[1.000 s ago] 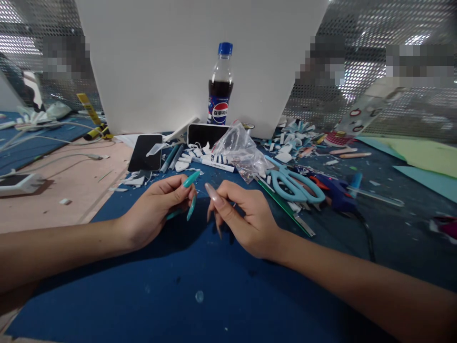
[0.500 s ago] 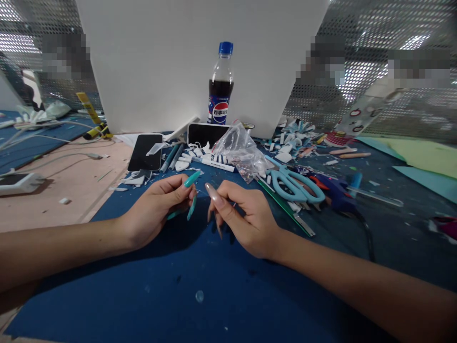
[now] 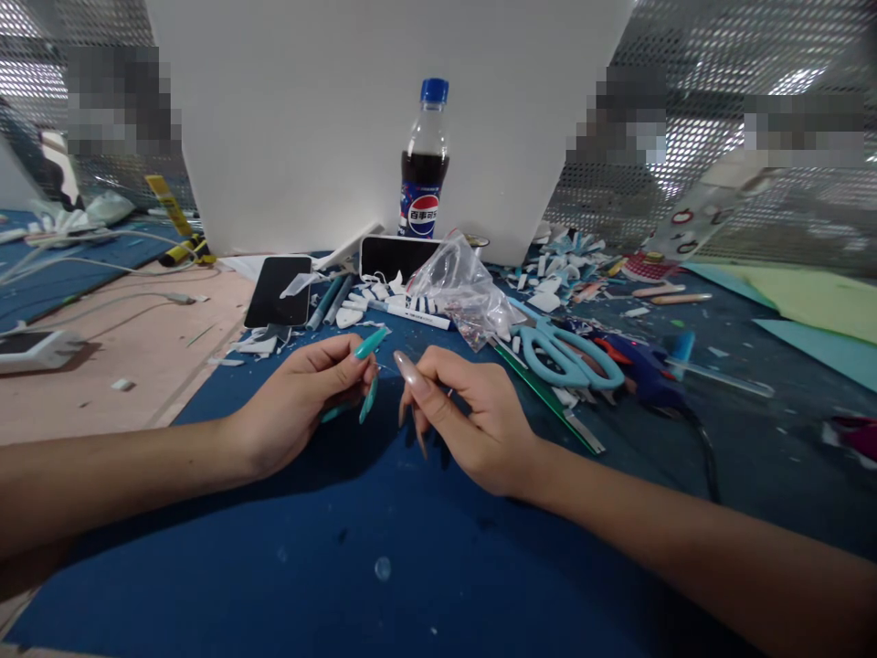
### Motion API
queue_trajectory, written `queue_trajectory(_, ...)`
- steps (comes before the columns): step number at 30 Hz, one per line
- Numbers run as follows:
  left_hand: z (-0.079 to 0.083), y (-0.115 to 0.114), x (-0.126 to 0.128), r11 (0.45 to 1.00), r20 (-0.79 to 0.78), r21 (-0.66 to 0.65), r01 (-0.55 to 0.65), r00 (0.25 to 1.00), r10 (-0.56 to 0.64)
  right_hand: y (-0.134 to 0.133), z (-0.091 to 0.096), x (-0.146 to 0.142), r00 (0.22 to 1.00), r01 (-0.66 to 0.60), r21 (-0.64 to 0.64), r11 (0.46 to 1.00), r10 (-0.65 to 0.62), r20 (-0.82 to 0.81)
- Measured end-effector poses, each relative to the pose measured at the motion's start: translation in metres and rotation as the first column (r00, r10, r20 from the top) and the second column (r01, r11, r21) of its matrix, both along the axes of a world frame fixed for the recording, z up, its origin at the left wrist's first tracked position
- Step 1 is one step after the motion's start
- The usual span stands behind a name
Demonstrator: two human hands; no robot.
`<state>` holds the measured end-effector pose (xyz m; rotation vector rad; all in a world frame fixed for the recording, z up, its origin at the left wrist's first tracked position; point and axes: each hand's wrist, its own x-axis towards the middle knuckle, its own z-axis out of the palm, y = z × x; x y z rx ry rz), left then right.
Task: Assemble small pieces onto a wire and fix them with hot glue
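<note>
My left hand [image 3: 311,397] is raised over the dark blue mat [image 3: 288,567], thumb and fingers pinched together, with long turquoise nails. Facing it across a small gap, my right hand [image 3: 459,411] is also pinched, its nails long and brownish. A faint thin line shows between the fingertips; what either hand holds is too small or hidden to name. Behind the hands lie a white marker [image 3: 417,316] and a clear plastic bag [image 3: 466,292]. Light blue scissors [image 3: 565,352] and a green utility knife [image 3: 548,397] rest to the right of my right hand.
A cola bottle [image 3: 423,174] stands before a white board [image 3: 294,119]. Two phones, one dark-screened phone [image 3: 280,291] at left, lie among white scraps [image 3: 562,265]. At right are a blue glue gun [image 3: 644,370] with its cord and coloured sheets [image 3: 815,302].
Both hands keep almost the same pinched pose and place. Only a very slight shift of the view shows.
</note>
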<state>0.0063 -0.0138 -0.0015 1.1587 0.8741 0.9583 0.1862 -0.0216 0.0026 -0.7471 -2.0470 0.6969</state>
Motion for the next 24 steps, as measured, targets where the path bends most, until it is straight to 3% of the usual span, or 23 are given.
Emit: queue_trajectory(24,0.0035,-0.0029,0.0023,1.000,-0.077,0.016,0.021,0.997,-0.019,0.0007,0.0000,-0.0002,0.997,0.028,-0.020,0.999,-0.026,0.072)
